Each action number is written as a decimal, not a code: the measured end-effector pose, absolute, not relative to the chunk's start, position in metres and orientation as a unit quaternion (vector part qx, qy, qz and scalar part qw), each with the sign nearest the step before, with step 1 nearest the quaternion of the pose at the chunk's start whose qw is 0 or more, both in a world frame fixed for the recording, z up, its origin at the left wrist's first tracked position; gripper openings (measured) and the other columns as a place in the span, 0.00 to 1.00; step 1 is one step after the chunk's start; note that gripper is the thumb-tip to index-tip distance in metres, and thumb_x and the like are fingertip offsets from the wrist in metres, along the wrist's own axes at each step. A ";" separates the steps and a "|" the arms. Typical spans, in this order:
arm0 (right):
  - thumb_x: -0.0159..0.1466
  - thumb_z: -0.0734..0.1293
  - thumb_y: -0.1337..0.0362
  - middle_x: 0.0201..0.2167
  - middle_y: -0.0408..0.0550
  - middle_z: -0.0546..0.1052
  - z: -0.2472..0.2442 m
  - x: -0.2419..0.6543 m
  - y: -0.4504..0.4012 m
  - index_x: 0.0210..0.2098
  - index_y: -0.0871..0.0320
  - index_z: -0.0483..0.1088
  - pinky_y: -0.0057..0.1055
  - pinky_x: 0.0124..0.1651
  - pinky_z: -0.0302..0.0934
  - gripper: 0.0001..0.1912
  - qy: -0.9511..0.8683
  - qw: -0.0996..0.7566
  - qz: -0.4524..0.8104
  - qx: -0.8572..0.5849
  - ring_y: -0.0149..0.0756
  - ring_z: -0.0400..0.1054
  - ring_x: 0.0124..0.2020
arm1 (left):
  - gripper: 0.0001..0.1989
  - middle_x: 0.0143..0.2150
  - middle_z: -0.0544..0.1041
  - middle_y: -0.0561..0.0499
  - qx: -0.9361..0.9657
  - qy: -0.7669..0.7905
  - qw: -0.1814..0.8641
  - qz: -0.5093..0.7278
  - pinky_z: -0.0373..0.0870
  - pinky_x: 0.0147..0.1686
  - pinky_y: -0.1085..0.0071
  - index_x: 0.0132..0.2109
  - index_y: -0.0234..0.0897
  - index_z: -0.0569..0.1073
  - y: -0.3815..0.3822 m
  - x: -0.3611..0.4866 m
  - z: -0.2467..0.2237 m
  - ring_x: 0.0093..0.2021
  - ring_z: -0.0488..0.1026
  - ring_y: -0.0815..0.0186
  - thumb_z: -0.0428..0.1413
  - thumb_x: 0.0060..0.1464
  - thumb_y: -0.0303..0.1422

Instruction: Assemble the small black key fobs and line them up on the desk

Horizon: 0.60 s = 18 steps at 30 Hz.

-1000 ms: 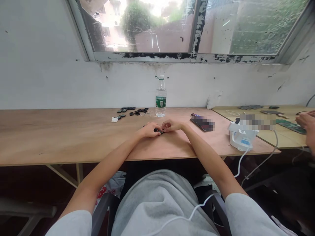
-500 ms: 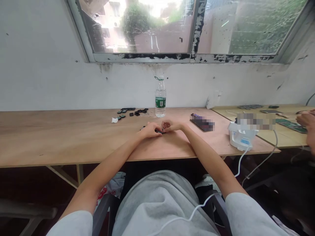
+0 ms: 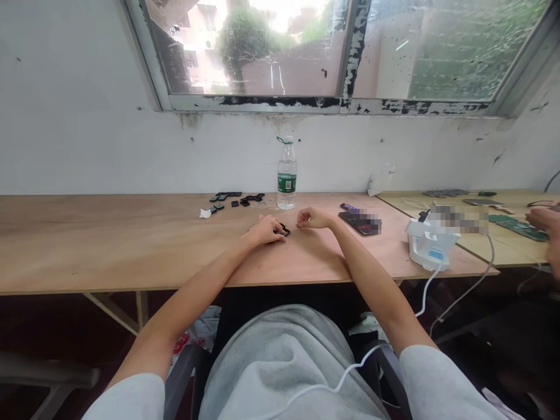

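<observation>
My left hand (image 3: pixel 265 230) rests on the wooden table, fingers closed on a small black flat piece (image 3: pixel 284 230). The fingers cover part of the piece, so its exact kind does not show. To its right, my right hand (image 3: pixel 313 218) hovers just above the tabletop. Its fingers are curled and pinched together, apart from the black piece; what they hold, if anything, is too small to make out. Beyond the hands lie several small black and green pieces (image 3: pixel 227 198), with some thin light bits (image 3: pixel 261 204) beside them.
A water bottle (image 3: pixel 287 184) stands near the wall. A crumpled white scrap (image 3: pixel 205 213) lies to the left. Rightward are a phone (image 3: pixel 356 221), a white device with a cable (image 3: pixel 431 248) and a green circuit board (image 3: pixel 518 226) by another person's hand (image 3: pixel 545 219).
My right hand has drawn away from the black piece, a little to the right and up. My left hand stays on the piece, which now shows more. The view shifted slightly.
</observation>
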State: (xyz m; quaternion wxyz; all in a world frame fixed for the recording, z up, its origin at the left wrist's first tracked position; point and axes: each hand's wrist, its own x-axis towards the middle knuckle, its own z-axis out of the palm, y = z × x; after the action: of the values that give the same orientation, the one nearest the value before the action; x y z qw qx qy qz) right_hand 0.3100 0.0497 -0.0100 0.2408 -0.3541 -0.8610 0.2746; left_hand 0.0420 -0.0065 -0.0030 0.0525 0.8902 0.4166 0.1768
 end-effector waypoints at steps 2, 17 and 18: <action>0.54 0.74 0.67 0.35 0.49 0.83 -0.012 0.315 0.053 0.36 0.60 0.79 0.27 0.36 0.66 0.09 -0.863 0.218 0.264 -0.371 0.36 0.74 0.34 | 0.13 0.44 0.83 0.44 0.886 0.425 0.046 0.178 0.62 0.57 0.56 0.38 0.41 0.88 -0.006 0.042 -0.003 0.53 0.75 0.47 0.73 0.48 0.43; 0.59 0.68 0.61 0.35 0.51 0.82 -0.038 0.338 0.075 0.35 0.60 0.79 0.31 0.41 0.66 0.10 -0.760 0.433 0.173 -0.452 0.38 0.73 0.35 | 0.16 0.39 0.83 0.45 0.744 0.524 0.077 0.408 0.69 0.41 0.63 0.40 0.38 0.82 0.024 -0.020 0.015 0.38 0.75 0.59 0.57 0.64 0.45; 0.59 0.68 0.61 0.35 0.52 0.82 -0.042 0.342 0.078 0.34 0.60 0.78 0.32 0.41 0.66 0.10 -0.740 0.451 0.168 -0.469 0.39 0.73 0.35 | 0.15 0.39 0.82 0.44 0.729 0.538 0.071 0.417 0.69 0.40 0.62 0.40 0.38 0.81 0.028 -0.030 0.015 0.38 0.74 0.59 0.55 0.65 0.43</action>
State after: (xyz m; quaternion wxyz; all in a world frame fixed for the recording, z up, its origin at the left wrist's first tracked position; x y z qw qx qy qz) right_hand 0.3420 0.0776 -0.0423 0.4506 -0.4695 -0.7404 0.1683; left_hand -0.0302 0.0276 0.0152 0.0708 0.7287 0.5383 0.4175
